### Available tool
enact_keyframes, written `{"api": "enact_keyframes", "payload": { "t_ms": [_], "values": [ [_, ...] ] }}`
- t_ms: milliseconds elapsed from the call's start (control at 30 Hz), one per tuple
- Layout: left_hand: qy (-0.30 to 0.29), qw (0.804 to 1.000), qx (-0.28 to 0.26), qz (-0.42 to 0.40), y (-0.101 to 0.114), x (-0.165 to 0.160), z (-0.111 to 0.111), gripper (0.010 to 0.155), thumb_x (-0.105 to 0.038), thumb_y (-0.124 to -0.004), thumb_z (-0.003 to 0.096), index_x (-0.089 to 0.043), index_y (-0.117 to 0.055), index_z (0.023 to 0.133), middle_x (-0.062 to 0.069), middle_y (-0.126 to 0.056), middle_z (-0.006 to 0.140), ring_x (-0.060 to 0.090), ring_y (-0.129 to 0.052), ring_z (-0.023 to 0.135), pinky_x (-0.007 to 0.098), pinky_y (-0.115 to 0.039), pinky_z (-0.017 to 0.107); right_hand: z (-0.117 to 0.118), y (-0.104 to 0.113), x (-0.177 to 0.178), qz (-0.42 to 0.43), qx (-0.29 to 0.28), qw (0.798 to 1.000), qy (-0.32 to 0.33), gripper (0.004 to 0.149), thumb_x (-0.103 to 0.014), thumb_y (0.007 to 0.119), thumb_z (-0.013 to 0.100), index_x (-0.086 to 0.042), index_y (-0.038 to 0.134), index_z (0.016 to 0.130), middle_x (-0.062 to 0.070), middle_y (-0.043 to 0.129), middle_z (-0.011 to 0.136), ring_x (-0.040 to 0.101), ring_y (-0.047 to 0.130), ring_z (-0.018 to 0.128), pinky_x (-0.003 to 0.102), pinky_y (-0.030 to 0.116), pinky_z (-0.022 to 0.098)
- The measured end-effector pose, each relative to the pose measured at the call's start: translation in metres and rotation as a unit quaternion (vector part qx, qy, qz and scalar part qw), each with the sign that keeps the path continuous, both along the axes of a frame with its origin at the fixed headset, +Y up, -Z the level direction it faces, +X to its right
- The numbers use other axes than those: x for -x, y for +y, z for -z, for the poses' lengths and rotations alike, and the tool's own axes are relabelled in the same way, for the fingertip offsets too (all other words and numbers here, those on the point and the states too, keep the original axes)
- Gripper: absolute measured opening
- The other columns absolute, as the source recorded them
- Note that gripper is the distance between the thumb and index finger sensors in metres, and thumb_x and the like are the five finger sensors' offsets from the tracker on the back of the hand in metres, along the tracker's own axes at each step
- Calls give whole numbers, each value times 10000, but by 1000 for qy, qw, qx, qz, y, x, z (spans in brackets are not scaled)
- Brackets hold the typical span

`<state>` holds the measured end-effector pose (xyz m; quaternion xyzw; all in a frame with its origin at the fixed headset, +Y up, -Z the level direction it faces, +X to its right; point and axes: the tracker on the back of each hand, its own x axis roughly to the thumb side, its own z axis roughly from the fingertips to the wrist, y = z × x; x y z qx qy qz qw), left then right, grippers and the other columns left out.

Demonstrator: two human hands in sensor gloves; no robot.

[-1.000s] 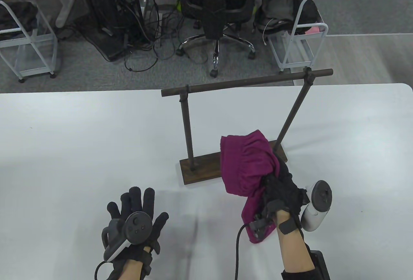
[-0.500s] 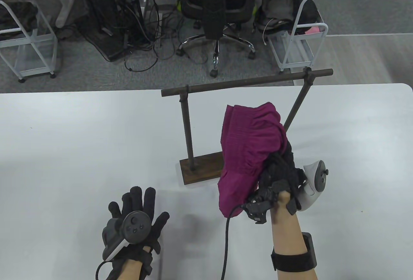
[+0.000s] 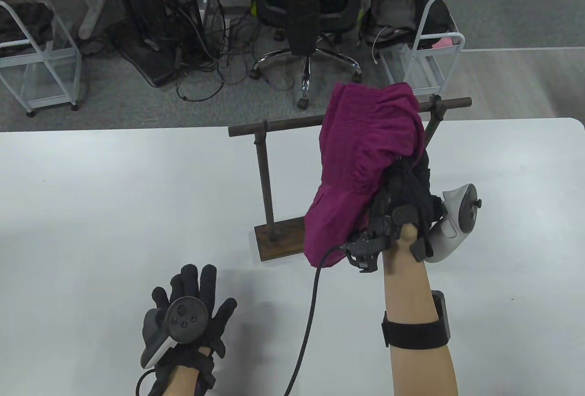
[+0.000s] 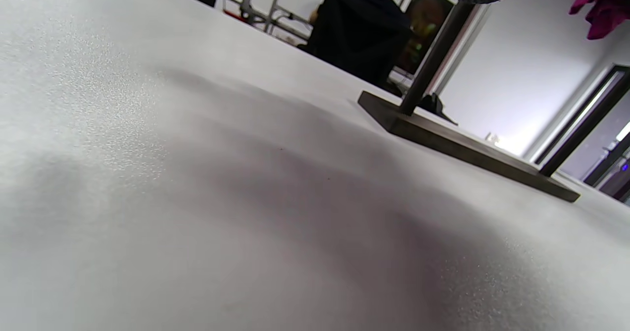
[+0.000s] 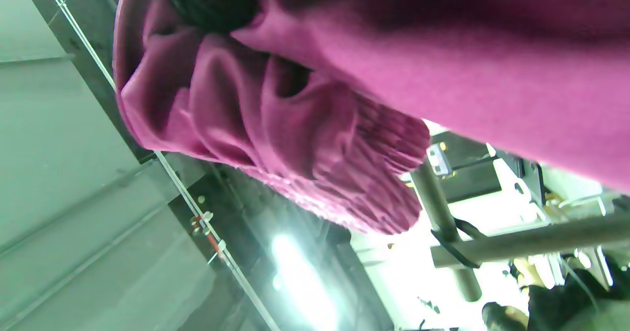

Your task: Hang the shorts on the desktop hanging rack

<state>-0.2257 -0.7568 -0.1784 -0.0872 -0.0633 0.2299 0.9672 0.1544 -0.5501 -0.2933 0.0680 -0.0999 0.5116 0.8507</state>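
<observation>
My right hand [image 3: 406, 195] grips bunched magenta shorts [image 3: 361, 158] and holds them up in the air, in front of the right part of the dark wooden rack's crossbar [image 3: 283, 124]. The gathered waistband is at the top. The rack's base [image 3: 281, 238] sits on the white table. In the right wrist view the shorts [image 5: 305, 124] fill the frame, with the rack's bar [image 5: 531, 240] behind them. My left hand [image 3: 192, 304] lies flat on the table, fingers spread, empty. The left wrist view shows the rack's base [image 4: 457, 144] and a corner of the shorts [image 4: 603, 6].
The white table [image 3: 91, 195] has its far edge just behind the rack. Beyond it on the floor stand an office chair [image 3: 311, 7], white wire carts [image 3: 425, 53] and tangled cables [image 3: 201, 62].
My right hand has lifted the shorts up and away from me, from near the rack's base to crossbar height. My left hand has stayed on the table.
</observation>
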Motion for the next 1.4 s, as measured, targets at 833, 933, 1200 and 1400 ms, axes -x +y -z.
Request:
{"api": "enact_keyframes", "payload": {
  "t_ms": [833,933,1200,1400],
  "values": [
    [-2,1000,1,-11,2,1,-1,809,-578,-546,609,-113,-183,1163,342,-77,1147,635,-204,1058,814,-3,637,31,48,32,-271,43,944,-184,576,-373,550,712,-375,133,1109,-46,217,1196,185,409,1106,373,429,839],
    [-2,1000,2,-11,2,1,-2,811,-579,-546,608,-112,-182,1163,343,-76,1147,636,-203,1058,814,-2,637,27,49,34,-337,54,915,-216,574,-356,566,711,-389,157,1111,-51,229,1196,181,408,1092,379,411,830],
    [1,1000,2,-10,3,2,-3,809,-577,-546,608,-112,-184,1163,344,-77,1147,636,-205,1058,814,-2,637,18,54,51,-465,49,843,-265,548,-345,589,709,-391,227,1119,-44,231,1201,231,331,1079,416,318,814],
    [0,1000,-1,-12,3,2,-3,810,-578,-546,608,-112,-183,1163,342,-78,1147,637,-204,1058,814,-2,637,18,47,55,-504,47,819,-271,530,-373,605,701,-340,296,1130,-11,178,1211,277,206,1089,454,207,814]
  ]
}}
